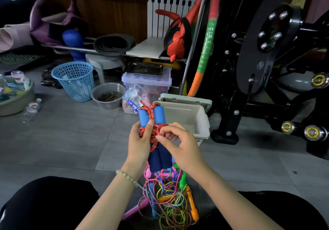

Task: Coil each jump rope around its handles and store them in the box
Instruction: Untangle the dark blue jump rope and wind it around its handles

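A jump rope with two blue foam handles (151,117) stands upright in front of me, its red speckled cord (154,132) wound round the middle of both handles. My left hand (140,142) grips the handles and the wound cord from the left. My right hand (179,144) pinches the cord at the wrap from the right. Just beyond the hands sits the open grey box (197,121) with its lid tipped back. On the floor between my knees lies a tangled pile of several coloured jump ropes (170,197) with pink, green and orange handles.
A black exercise machine (267,60) fills the right side. On the left floor stand a blue mesh basket (73,80), a grey bowl (108,95), a clear plastic bin (146,82) and a water bottle (32,109). A striped hoop (206,52) leans on a metal rack.
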`<state>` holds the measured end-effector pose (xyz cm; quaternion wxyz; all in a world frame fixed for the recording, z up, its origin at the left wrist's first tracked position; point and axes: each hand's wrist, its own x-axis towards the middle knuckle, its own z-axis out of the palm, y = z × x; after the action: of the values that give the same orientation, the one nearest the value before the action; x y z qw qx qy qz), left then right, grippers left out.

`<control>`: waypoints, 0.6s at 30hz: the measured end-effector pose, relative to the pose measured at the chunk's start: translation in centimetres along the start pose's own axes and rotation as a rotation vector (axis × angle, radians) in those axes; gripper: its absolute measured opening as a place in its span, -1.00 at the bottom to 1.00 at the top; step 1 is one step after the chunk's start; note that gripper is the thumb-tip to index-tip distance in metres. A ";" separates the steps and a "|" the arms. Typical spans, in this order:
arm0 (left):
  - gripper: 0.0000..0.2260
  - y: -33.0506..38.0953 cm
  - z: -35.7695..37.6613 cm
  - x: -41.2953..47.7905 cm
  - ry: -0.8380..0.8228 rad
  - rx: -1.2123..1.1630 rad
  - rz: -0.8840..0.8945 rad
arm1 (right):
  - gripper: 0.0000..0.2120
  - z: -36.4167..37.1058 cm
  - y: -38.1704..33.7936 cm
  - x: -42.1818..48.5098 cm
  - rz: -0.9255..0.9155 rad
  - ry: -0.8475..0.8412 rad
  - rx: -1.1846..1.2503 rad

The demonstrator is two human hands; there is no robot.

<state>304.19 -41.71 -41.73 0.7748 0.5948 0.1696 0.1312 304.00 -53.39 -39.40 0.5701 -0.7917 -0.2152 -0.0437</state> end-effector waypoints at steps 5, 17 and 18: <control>-0.77 0.7 -0.1 0.3 -0.025 -0.166 -0.152 | -0.87 0.0 -0.2 -1.2 -0.011 -0.098 0.133; -0.79 0.9 1.2 0.9 -0.053 -0.068 -0.294 | -0.92 0.4 1.5 -1.3 0.034 -0.047 -0.031; -0.78 0.7 1.3 1.3 -0.011 -0.045 -0.257 | -0.92 0.4 1.8 -1.2 0.061 -0.048 -0.029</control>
<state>305.91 -42.14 -40.93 0.7993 0.5512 0.2373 0.0316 303.54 -53.87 -41.50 0.5543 -0.8069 -0.2039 -0.0103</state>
